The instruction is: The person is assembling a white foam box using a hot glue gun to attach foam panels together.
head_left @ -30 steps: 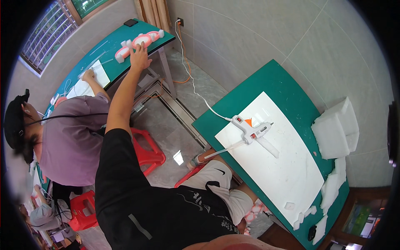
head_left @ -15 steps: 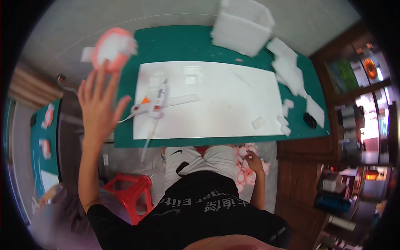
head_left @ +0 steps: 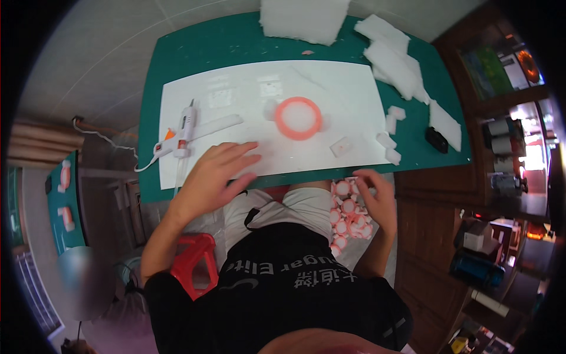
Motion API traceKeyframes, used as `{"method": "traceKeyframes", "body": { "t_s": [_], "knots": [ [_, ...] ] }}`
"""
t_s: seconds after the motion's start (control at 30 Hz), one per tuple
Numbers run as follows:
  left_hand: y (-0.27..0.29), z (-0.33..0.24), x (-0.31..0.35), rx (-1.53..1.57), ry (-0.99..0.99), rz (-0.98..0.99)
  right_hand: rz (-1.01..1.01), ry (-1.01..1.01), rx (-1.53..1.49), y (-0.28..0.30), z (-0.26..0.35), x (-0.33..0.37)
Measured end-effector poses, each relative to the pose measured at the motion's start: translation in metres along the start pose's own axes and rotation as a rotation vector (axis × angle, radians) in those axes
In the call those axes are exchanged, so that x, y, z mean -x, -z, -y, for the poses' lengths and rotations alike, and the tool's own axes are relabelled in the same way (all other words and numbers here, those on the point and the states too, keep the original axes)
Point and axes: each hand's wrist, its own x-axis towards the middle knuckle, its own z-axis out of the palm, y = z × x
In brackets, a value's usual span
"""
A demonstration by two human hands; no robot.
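Observation:
A pink ring (head_left: 281, 121) with a white centre and white side tabs is over the middle of the white board (head_left: 236, 156); its tabs look blurred, and I cannot tell if it lies flat. My left hand (head_left: 213, 180) is at the board's near edge, left of the ring, fingers stretched out and holding nothing. At the table's near edge on the right, my right hand (head_left: 377, 197) has its thumb and fingers apart, with nothing visible in it. A white glue gun (head_left: 186, 127) rests on the board's left part, beside a white strip (head_left: 219, 124).
A small clear-white square piece (head_left: 340, 147) lies on the board. White foam sheets (head_left: 401, 68) and a black object (head_left: 437, 140) are on the green table (head_left: 206, 44). Several pink-and-white rings (head_left: 348, 221) pile below right. A red stool (head_left: 194, 259) stands left.
The pink ring was up at the far left by my left fingertips and is now over the board. My left hand has come down and right; my right hand has risen to the table edge.

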Motion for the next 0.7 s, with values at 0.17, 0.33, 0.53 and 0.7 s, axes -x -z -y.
{"method": "traceKeyframes", "body": {
  "t_s": [0.17, 0.33, 0.53, 0.7],
  "knots": [
    [-0.007, 0.024, 0.059, 0.119, 0.365, -0.35, -0.217, 0.114, -0.003, -0.032, 0.028, -0.055],
    [0.024, 0.064, 0.103, -0.105, 0.55, -0.57, -0.082, 0.08, 0.018, -0.051, 0.023, -0.133],
    [0.038, 0.114, 0.093, -0.21, 0.438, -0.228, 0.122, 0.06, 0.391, -0.061, 0.032, -0.163],
    [0.034, 0.134, 0.082, -0.209, 0.448, -0.063, 0.133, 0.06, 0.373, -0.069, 0.028, -0.158]
  ]
}}
